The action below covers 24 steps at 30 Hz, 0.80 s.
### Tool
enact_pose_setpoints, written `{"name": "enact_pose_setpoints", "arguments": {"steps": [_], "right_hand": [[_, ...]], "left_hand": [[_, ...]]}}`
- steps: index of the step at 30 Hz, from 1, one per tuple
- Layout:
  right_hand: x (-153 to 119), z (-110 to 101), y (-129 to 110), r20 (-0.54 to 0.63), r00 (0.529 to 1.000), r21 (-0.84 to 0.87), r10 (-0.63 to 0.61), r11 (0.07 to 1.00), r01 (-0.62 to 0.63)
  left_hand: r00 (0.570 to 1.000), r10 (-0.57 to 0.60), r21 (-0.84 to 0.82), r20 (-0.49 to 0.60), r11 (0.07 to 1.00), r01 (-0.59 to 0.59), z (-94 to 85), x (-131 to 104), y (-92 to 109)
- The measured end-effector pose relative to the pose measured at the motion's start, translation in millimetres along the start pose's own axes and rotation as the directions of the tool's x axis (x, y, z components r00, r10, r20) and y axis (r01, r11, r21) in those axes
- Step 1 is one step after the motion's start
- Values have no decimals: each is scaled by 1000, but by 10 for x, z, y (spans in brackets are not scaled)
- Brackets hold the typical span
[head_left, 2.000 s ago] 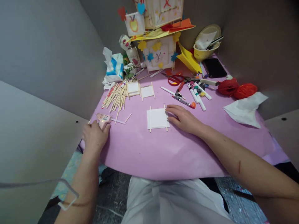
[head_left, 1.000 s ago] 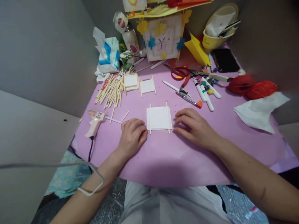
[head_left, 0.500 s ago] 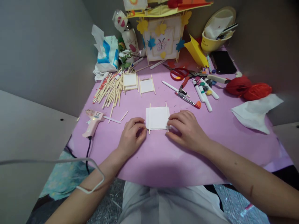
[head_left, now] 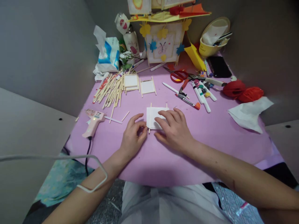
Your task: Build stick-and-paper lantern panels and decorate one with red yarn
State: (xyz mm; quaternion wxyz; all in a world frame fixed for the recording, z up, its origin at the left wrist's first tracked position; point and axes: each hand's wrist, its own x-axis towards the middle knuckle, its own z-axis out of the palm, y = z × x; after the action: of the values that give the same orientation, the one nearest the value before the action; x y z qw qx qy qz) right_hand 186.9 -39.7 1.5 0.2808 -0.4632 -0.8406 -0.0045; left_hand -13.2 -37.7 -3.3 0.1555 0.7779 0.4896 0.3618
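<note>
A small white paper panel (head_left: 152, 115) lies on the purple tabletop (head_left: 149, 165) in front of me, with thin wooden sticks jutting out above and below it. At its left edge is my left hand (head_left: 135, 133), thumb and fingers curved apart, the fingertips at the lower left corner. My right hand (head_left: 174, 129) is over the panel's right part, fingers spread and slightly bent, hiding that side and the lower end of the right stick. Whether its fingertips press on the paper I cannot tell.
Left lies a pink glue gun (head_left: 93, 123) with its cord; behind it, a heap of wooden sticks (head_left: 112, 90). Finished-looking small frames (head_left: 147, 87) lie farther back, before a decorated paper house (head_left: 161, 43). Scissors (head_left: 178, 76), markers (head_left: 203, 98), red yarn (head_left: 243, 91) and a tissue (head_left: 249, 113) are to the right.
My right hand has moved left from the panel's right edge to above the paper. The left hand stays at the left edge, its index finger raised a little more. The view has shifted slightly.
</note>
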Motion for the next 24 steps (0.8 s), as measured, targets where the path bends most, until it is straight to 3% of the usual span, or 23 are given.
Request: {"name": "enact_pose_setpoints", "arguments": {"steps": [7,15,24], "right_hand": [[30,70,-74,-61,998,-37,10,999,-12],[11,64,-30,-73,997,-34,7,999,-10],[11,78,14,-33,997,80,75,994,-72]], "left_hand": [[996,-77,-26,-42,997,76,-11,-16,136],[970,-241,-198,-12,952,234,35,-42,178],[971,-241,-176,-3,956,237,10,-42,169]]}}
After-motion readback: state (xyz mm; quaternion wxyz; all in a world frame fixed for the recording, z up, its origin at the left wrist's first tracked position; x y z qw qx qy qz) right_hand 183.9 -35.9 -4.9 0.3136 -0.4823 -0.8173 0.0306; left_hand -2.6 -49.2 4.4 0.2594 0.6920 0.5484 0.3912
